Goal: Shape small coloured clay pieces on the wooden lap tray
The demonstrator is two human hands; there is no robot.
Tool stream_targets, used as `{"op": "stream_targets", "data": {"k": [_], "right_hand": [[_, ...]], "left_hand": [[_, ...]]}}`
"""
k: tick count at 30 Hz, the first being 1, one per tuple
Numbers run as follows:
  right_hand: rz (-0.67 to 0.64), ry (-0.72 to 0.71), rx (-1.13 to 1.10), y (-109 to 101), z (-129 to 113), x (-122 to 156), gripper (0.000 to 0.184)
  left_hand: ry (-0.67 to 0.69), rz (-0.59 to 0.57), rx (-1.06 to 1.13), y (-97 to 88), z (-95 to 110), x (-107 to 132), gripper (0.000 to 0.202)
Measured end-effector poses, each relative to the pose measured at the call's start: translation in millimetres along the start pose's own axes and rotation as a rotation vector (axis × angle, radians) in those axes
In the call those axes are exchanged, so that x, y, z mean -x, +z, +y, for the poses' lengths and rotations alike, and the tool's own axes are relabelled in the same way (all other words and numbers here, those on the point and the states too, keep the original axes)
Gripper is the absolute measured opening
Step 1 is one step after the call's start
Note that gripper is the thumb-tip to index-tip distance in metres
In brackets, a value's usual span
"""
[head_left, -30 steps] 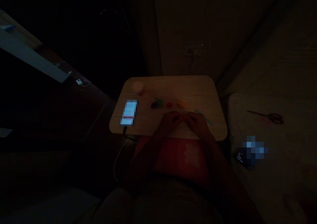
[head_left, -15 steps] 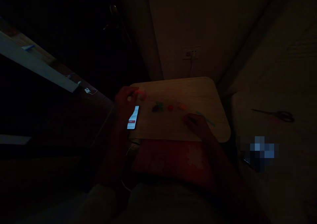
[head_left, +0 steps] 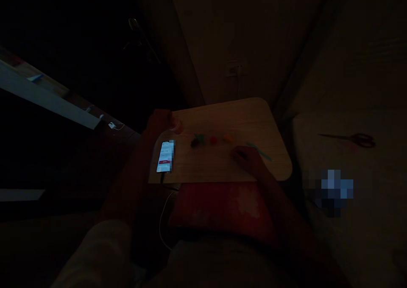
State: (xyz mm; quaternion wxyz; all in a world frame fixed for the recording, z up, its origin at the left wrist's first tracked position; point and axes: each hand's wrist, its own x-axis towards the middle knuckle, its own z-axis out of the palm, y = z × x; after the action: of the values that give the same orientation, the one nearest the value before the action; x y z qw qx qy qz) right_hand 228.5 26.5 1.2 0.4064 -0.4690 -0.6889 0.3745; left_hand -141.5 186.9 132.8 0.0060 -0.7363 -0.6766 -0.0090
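The room is very dark, so details are faint. At the far left corner of a small wooden table (head_left: 248, 114), my left hand (head_left: 160, 119) has its fingers bunched beside a small pinkish see-through container (head_left: 177, 127). What those fingers hold is hidden. My right hand (head_left: 247, 157) lies low over the table's right side, fingers curled around a dark gap I cannot make out. Next to it is a thin light-blue strip (head_left: 260, 151). Between the hands sit small lumps in a row: a dark one (head_left: 194, 143), a green one (head_left: 200, 138), a red one (head_left: 213, 140) and an orange one (head_left: 228, 138).
A lit phone (head_left: 164, 157) with a cable lies at the table's left edge. Scissors (head_left: 362, 140) rest on a pale surface to the right, near a blurred-out patch. A wall socket (head_left: 235, 68) is behind the table. Something red (head_left: 219, 203) lies below its front edge.
My left hand has shifted left, away from the phone, whose screen is now more fully visible. The right hand stays by the blue strip. The view has tilted slightly.
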Motion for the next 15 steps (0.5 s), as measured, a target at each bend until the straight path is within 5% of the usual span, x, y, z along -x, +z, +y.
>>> {"op": "stream_targets", "data": {"k": [7,15], "right_hand": [[-0.015,-0.01,-0.007,1.4,0.2,-0.3,0.026],[-0.018,-0.024,-0.014,2.6,2.7,-0.9,0.025]], "left_hand": [[0.044,-0.123,-0.163,2.7,11.9,-3.7,0.011],[-0.065,0.09,0.022,-40.4,-13.9,8.6,0.019]]}}
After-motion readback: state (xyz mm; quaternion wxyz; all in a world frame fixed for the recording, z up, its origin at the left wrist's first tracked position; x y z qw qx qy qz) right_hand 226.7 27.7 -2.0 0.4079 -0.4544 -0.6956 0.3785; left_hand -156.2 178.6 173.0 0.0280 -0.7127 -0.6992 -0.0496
